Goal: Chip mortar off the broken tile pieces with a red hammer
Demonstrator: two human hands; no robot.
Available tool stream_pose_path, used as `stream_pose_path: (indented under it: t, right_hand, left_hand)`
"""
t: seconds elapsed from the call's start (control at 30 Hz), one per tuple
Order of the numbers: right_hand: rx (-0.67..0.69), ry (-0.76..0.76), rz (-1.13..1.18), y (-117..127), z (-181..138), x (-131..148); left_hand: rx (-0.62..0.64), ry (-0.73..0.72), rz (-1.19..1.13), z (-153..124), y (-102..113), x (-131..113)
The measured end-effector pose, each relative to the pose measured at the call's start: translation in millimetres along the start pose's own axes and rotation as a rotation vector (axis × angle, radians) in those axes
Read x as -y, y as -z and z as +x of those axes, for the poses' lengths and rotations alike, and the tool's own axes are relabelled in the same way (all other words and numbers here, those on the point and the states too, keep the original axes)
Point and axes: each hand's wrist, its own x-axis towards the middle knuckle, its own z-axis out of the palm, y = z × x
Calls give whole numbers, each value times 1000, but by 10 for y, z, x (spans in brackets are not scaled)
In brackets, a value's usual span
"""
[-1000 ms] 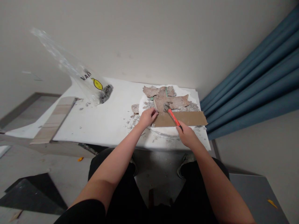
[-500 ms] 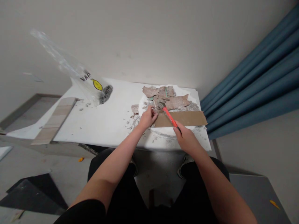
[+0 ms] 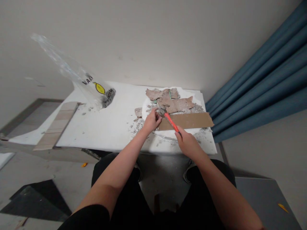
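My right hand (image 3: pixel 187 140) is closed round the handle of a hammer (image 3: pixel 171 122) with a red shaft and a dusty grey head. That head is down beside the fingers of my left hand (image 3: pixel 151 122), at the left end of a brown cardboard strip (image 3: pixel 187 121). The left fingers are bent and pinched together; what lies between them is too small to make out. Just behind sit torn, rough brown pieces (image 3: pixel 181 104) crusted with grey grit. Crumbs of grey rubble (image 3: pixel 137 126) lie left of my left hand.
A white-covered table (image 3: pixel 115 127) stands against the wall. On its left are a clear plastic bag (image 3: pixel 92 88) with grey contents and a wood-patterned plank (image 3: pixel 57 126). A blue curtain (image 3: pixel 261 80) hangs at the right. Black sheets (image 3: pixel 35 201) lie on the floor.
The hammer and my right hand have shifted slightly left, bringing the head closer to my left fingers. My left hand stays in nearly the same place.
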Motion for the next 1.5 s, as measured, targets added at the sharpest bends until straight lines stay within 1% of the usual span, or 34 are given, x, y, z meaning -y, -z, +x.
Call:
stream_pose_path:
  t: [0.13, 0.27, 0.33, 0.43, 0.53, 0.6, 0.67, 0.77, 0.83, 0.93, 1.0, 1.07, 1.1, 1.17, 1.23, 1.27, 1.3, 1.33, 1.37, 1.5]
  right_hand:
    - [-26, 21, 6, -5, 4, 3]
    - [22, -6, -31, -28, 14, -1]
    - [24, -5, -41, -36, 15, -2]
    - [-8, 24, -22, -45, 17, -12]
    - [9, 9, -38, -54, 23, -27]
    - [25, -15, -59, -49, 20, -24]
    - [12, -17, -64, -37, 9, -8]
    - [-11, 7, -69, -42, 0, 16]
    - [26, -4, -98, -74, 14, 16]
    - [92, -62, -143, -126, 45, -5]
    - [72, -78, -150, -132, 51, -26]
    - [33, -71, -152, -115, 43, -57]
    - [23, -68, -152, -104, 37, -79]
    - [23, -70, -155, -91, 32, -131]
    - [34, -74, -155, -97, 42, -188]
    - [39, -74, -154, -106, 51, -213]
    - [46, -74, -154, -116, 61, -233]
    - [51, -75, -155, -126, 71, -248]
    - [53, -77, -157, -135, 78, -257]
    - [44, -78, -161, -152, 82, -264]
  left_hand:
    - [-20, -11, -33, 5, 3, -2]
    - [-11, 33, -37, 12, -3, -8]
    - [8, 56, -26, 18, 2, -21]
    - [48, 61, -10, 32, 48, -43]
    - [57, 45, 12, 49, 153, -34]
    - [40, 44, 25, 65, 242, -5]
    - [11, 69, 35, 81, 327, 28]
    - [-40, 130, 62, 91, 425, 56]
    - [-75, 172, 109, 84, 482, 68]
    - [-108, 260, 228, 45, 590, 127]
    - [-100, 330, 343, -7, 674, 211]
    - [-35, 398, 478, -89, 743, 314]
    - [40, 426, 540, -143, 764, 361]
    - [274, 445, 617, -268, 768, 421]
    - [535, 398, 623, -403, 725, 425]
    - [626, 353, 611, -467, 690, 407]
    - [675, 308, 600, -525, 650, 383]
    - [690, 270, 591, -576, 610, 355]
    - [680, 242, 584, -618, 572, 328]
    - [604, 203, 533, -708, 478, 283]
